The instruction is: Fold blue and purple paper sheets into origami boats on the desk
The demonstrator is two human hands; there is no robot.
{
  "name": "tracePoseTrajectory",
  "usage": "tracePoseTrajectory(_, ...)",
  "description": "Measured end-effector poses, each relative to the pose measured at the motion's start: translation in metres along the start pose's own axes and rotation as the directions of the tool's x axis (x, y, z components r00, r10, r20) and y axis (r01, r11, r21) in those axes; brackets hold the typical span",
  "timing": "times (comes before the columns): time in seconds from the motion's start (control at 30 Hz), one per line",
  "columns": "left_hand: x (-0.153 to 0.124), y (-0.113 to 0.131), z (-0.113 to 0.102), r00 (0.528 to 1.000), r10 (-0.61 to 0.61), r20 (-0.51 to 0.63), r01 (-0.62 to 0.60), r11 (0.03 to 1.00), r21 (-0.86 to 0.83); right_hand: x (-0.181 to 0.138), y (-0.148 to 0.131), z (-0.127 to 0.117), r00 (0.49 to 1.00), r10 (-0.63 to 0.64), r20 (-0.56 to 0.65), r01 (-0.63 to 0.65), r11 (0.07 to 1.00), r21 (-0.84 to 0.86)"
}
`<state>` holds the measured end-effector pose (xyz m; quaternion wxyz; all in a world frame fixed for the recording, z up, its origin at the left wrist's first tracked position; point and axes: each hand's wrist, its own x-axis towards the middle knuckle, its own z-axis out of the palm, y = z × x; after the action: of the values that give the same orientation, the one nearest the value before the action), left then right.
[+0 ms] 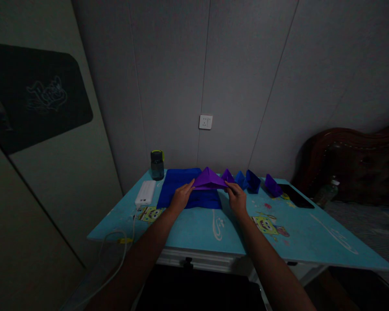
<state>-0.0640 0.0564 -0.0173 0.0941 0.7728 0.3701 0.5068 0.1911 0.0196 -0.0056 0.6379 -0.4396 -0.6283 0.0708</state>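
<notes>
A purple folded paper (209,179), peaked in the middle, is stretched between my two hands above the table. My left hand (182,195) pinches its left corner, and my right hand (236,196) grips the right corner. Beneath it lie dark blue paper sheets (171,190), flat on the tabletop. Just behind my right hand stands a smaller purple folded paper piece (227,176). To its right are a light blue folded piece (240,179), a dark blue one (253,181) and another purple one (272,186).
The light blue table (194,231) carries cartoon prints. On its left are a dark water bottle (157,165) and a white power bank (145,193) with a cable (121,263) hanging over the edge. A black tablet-like slab (296,196) lies at the right. Behind is a wall with a socket (205,122).
</notes>
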Motion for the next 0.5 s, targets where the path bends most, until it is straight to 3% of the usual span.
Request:
tracePoseTrajectory(0.27,-0.002,-0.001,0.002,0.993,-0.027,0.112,0.018,0.996,0.085,0.0,0.001,-0.001,0.997,-0.046,-0.062,0.041,0.996,-0.08)
tracePoseTrajectory(0.4,-0.003,0.012,0.011,0.997,-0.02,0.08,0.009,0.991,0.135,-0.004,-0.005,0.006,0.986,-0.13,-0.105,0.111,0.98,-0.167)
tracePoseTrajectory(0.5,-0.003,0.026,0.02,0.994,-0.085,0.062,0.079,0.993,0.092,-0.009,-0.009,0.017,0.98,-0.183,-0.073,0.166,0.968,-0.19)
